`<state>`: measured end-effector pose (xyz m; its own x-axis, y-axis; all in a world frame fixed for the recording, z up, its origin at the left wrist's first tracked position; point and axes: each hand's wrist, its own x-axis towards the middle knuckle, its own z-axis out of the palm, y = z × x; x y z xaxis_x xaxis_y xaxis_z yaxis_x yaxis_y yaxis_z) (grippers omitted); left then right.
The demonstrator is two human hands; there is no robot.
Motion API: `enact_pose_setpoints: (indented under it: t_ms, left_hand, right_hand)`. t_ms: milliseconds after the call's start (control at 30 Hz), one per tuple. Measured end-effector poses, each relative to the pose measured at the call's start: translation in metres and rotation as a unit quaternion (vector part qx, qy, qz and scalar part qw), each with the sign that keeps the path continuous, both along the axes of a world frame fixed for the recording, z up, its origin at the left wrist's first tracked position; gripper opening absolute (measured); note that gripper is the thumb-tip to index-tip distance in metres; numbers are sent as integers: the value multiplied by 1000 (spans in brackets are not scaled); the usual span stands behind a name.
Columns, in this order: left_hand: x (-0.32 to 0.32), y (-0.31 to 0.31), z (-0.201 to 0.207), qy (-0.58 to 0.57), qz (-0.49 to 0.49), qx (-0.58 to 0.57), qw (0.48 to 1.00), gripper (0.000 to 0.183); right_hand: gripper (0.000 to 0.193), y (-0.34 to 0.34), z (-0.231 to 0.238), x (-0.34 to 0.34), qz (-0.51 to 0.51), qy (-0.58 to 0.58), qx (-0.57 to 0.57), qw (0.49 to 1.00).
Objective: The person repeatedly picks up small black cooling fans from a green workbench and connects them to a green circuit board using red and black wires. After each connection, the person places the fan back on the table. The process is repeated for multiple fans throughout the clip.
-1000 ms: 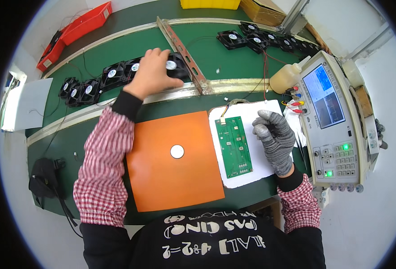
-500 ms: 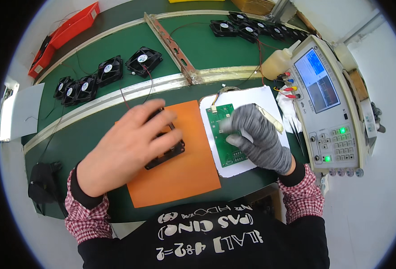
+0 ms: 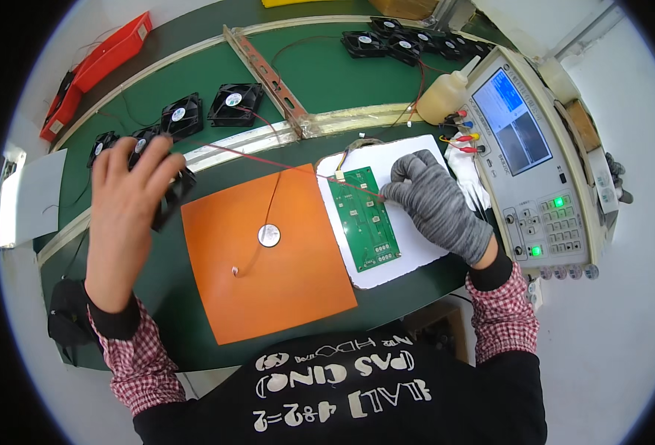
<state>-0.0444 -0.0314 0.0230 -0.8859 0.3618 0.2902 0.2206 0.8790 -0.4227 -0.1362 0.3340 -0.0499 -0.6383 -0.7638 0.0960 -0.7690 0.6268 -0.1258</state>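
My bare left hand (image 3: 131,200) is raised left of the orange sheet (image 3: 298,289), fingers curled over a black cooling fan (image 3: 173,199) that it mostly hides. From near this fan a thin red wire (image 3: 268,159) stretches rightward across the sheet to my right hand (image 3: 439,204). That hand wears a grey knitted glove, and its fingertips pinch the wire's end above the green circuit board (image 3: 368,230). The board lies on a white pad (image 3: 413,259). On the orange sheet rest a round silver disc (image 3: 269,235) and a small white plug (image 3: 235,271) on a thin lead.
Several black fans (image 3: 183,117) stand behind my left hand, more (image 3: 383,46) at the far right. A metal strip (image 3: 268,78) crosses the back. At right are a bottle (image 3: 444,96), white cloth (image 3: 467,174) and a tester with a screen (image 3: 517,122). Red bins (image 3: 109,55) sit far left.
My left hand has carried the fan off the orange sheet to the left, uncovering the silver disc. The red wire now spans between my hands. My right hand has shifted slightly right and up.
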Motion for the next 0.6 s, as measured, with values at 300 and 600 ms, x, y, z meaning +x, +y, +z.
enact_pose_setpoints:
  t_ms: [300,600]
  left_hand:
    - [2,58,-39,-73,-278,247,925,44]
    - [-1,34,-64,-245,-197,292,903,59]
  right_hand:
    - [15,-13,-43,-6,-34,-233,-364,901]
    - [17,-16,-55,-2,13,-101,-341,934]
